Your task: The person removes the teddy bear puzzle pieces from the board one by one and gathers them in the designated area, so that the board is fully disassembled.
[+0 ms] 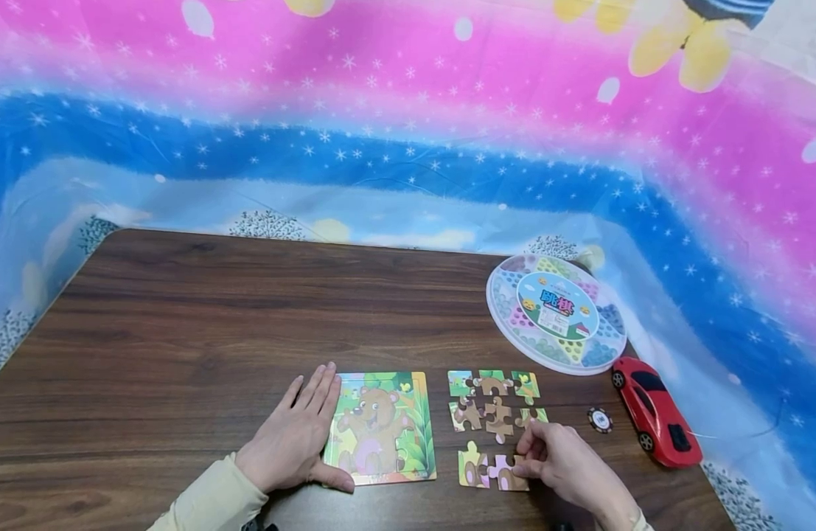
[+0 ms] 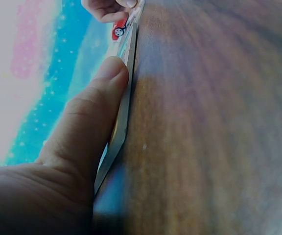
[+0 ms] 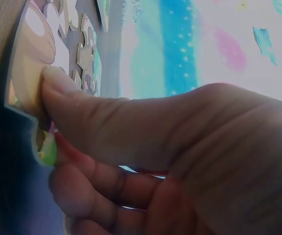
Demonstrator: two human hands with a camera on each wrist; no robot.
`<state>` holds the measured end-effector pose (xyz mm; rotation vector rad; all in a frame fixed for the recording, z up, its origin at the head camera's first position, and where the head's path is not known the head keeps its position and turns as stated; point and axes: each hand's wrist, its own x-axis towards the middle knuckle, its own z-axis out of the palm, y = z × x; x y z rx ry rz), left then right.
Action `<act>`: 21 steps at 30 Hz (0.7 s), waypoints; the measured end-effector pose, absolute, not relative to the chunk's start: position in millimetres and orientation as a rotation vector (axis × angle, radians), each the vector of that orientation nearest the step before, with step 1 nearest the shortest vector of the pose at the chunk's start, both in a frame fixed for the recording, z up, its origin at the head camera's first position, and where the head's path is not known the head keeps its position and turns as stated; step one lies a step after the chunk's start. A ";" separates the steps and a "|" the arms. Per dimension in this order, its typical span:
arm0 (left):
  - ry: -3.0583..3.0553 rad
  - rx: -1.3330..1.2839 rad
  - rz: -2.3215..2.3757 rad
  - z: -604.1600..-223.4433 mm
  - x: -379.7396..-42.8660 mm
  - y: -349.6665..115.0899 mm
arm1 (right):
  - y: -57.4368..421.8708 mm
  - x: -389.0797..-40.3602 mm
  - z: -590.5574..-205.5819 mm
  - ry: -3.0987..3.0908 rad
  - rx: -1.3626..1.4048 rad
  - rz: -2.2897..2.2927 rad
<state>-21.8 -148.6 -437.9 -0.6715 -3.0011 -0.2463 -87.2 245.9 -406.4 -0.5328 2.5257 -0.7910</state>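
Observation:
My left hand (image 1: 295,435) lies flat with straight fingers along the left side of a square bear picture puzzle tray (image 1: 421,428). In the left wrist view its thumb (image 2: 102,93) rests against the tray's near edge. Right of the tray, several loose jigsaw pieces (image 1: 497,417) are laid out in rows. My right hand (image 1: 567,464) is at the lower right of this group, thumb and curled fingers pinching a jigsaw piece (image 3: 26,73) with brown and a bit of green. The fingers partly hide that piece in the head view.
A round Chinese checkers set (image 1: 556,313) lies at the back right. A red toy car (image 1: 656,413) stands near the table's right edge, with a black-and-white chip (image 1: 600,420) beside it. Patterned cloth (image 1: 381,147) hangs behind the brown wooden table (image 1: 248,310).

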 end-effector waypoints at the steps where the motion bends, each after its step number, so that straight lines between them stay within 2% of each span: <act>1: -3.004 -0.672 -0.249 -437.0 -21.7 -148.4 | 245.8 -87.4 -406.8 2.538 -0.542 -0.782; 21: -3.024 -0.653 -0.244 -438.3 -21.7 -147.1 | 242.1 -86.4 -409.8 2.613 -0.572 -0.710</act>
